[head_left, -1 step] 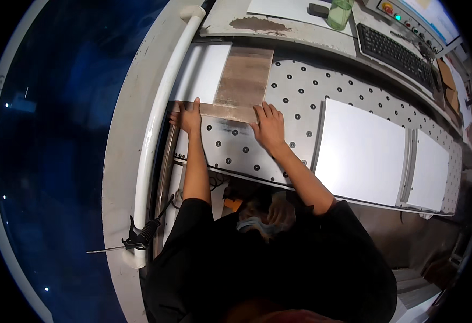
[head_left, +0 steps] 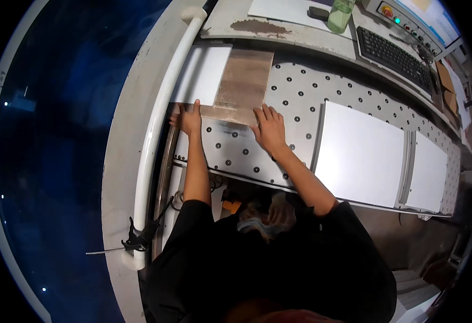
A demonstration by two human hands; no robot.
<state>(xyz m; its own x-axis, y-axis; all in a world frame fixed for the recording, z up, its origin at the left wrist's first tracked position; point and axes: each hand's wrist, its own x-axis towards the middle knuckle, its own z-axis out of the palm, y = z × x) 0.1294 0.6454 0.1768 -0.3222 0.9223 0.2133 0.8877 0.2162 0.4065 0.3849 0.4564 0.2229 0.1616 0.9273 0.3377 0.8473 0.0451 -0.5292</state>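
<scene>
A brown flat panel (head_left: 243,81) lies on the dotted metal table, beside a white panel (head_left: 205,72) on its left. A narrower brown strip (head_left: 220,113) runs crosswise along their near edges; I cannot tell whether strip and brown panel are one piece. My left hand (head_left: 186,119) rests at the strip's left end, thumb and fingers spread. At the right end, my right hand (head_left: 270,125) lies with fingers stretched out and fingertips on the brown edge. Neither hand is closed around anything.
White panels (head_left: 362,153) lie on the right of the table (head_left: 295,105). A white rail (head_left: 158,116) edges the left side, with an air blow gun (head_left: 139,237) hanging on it. Beyond are a keyboard (head_left: 392,58), green bottle (head_left: 340,16) and button panel (head_left: 403,22).
</scene>
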